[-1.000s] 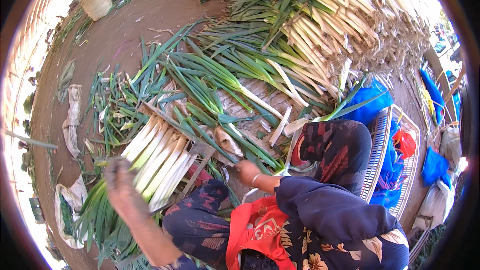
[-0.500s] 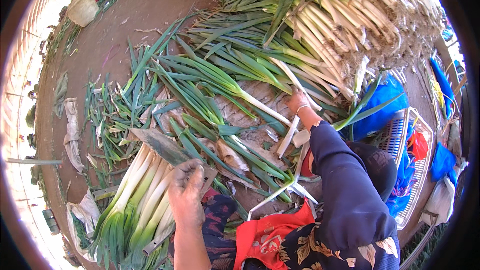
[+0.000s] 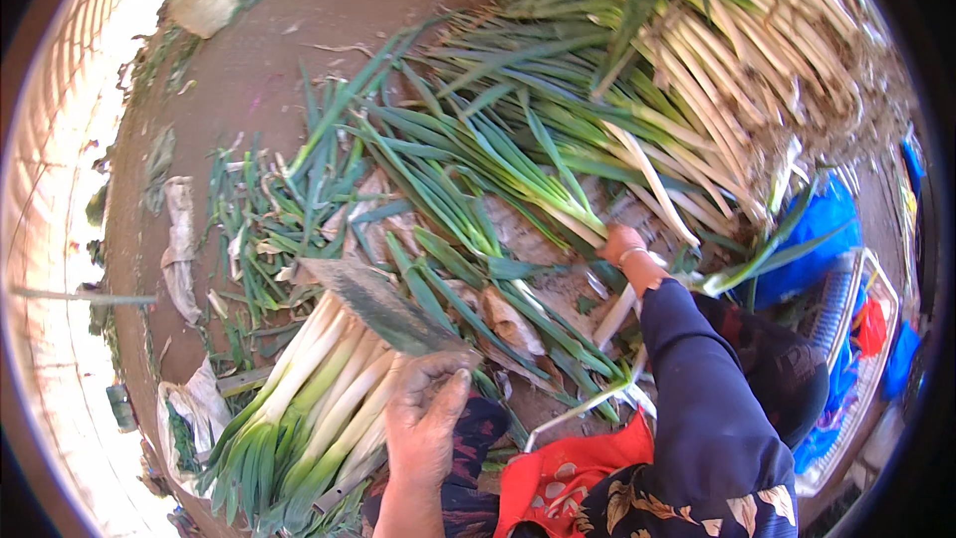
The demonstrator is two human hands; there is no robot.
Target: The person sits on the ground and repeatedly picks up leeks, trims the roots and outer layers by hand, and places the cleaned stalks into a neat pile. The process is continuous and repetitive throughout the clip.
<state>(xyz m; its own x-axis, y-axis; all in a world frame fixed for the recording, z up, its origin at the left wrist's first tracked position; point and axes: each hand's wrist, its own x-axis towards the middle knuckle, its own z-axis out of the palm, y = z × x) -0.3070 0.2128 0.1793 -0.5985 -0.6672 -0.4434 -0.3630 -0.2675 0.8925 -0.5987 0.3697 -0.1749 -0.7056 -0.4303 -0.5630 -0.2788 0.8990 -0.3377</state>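
My left hand point(image 3: 428, 418) is closed round the end of a broad flat knife point(image 3: 383, 307), whose dull, soiled blade points up and left. Beneath the blade lies a bundle of long green onions point(image 3: 319, 369), white shafts uppermost and green leaves toward me. With my arm stretched forward, my right hand point(image 3: 622, 242) is closed on the white ends of a few green onions point(image 3: 528, 179); their leaves fan out to the upper left. Just beyond that hand rests a loose pale stalk point(image 3: 652, 184), apart from the fingers.
A large heap of rooted green onions point(image 3: 717, 80) fills the far right. Cut leaves point(image 3: 279, 209) litter the dirt floor at left. At right stand a white plastic basket point(image 3: 876, 379) and a blue bag point(image 3: 807, 244). A red cloth point(image 3: 573, 468) lies over my lap.
My right hand has left the pale stalk by the heap and come nearer, taking hold of green onions by their white ends. My left hand keeps the knife over the bundle. The view has shifted slightly.
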